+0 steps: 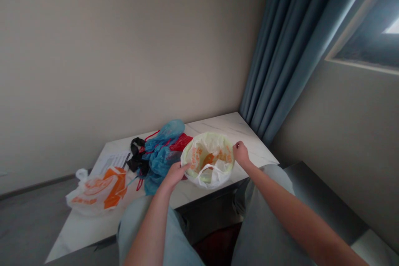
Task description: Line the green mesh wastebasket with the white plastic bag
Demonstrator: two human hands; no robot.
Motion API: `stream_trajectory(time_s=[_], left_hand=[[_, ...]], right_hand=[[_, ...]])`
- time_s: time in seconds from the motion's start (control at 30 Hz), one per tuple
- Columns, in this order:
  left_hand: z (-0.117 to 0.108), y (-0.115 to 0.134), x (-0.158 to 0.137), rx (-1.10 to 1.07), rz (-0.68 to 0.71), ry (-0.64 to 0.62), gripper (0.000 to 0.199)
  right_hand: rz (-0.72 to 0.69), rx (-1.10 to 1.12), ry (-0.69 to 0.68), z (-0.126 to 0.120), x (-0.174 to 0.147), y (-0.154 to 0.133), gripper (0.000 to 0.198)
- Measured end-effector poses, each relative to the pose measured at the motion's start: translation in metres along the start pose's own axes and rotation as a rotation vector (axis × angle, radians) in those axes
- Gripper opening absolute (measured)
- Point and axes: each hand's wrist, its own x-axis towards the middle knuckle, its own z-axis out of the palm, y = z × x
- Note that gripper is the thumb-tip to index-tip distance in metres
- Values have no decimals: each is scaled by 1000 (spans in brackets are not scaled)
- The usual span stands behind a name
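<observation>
Two walls meet in a corner: one long plain wall ahead and one shorter wall at the right. One blue curtain hangs in folds near the corner, beside one window that is partly in view. One white table, faintly veined, stands against the long wall, and grey floor shows at its left end. Two legs in pale trousers reach forward to the table's near edge.

On the table are two main groups of plastic bags, with one white bag in front of the person. The middle heap holds crumpled blue bags, too tangled to count, with black plastic on its left and red plastic on its right. At the left lies one orange-printed bag, crumpled, just in front of one printed sheet.

The white bag is at the table's near edge, right of the heap, its mouth spread in a wide ring, with orange print inside and one handle loop across its near side. Whether a container sits beneath it, I cannot tell.

Two hands are at it. The left hand grasps its left edge, thumb inward. The right hand has curled fingers at the right edge; whether they pinch it, I cannot tell.
</observation>
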Motion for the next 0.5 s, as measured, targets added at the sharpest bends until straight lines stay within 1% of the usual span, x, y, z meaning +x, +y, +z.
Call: stream_trajectory(time_s=[0.1, 0.13, 0.2, 0.3, 0.43, 0.5], left_hand=[[0, -2, 4, 38, -1, 16, 41], [0, -2, 4, 57, -3, 22, 40], [0, -3, 6, 98, -11, 37, 37], [0, -3, 5, 123, -24, 46, 33], [3, -2, 2, 67, -33, 36, 32], [5, -2, 1, 41, -32, 32, 32]], right_hand=[[-238, -324, 325, 1, -5, -4, 17], [-308, -405, 372, 1, -7, -5, 18], [-407, -479, 372, 1, -12, -7, 19], [-509, -596, 333, 0, -18, -10, 20], [-557, -820, 277, -2, -25, -14, 23], [-576, -892, 256, -2, -29, -15, 25]])
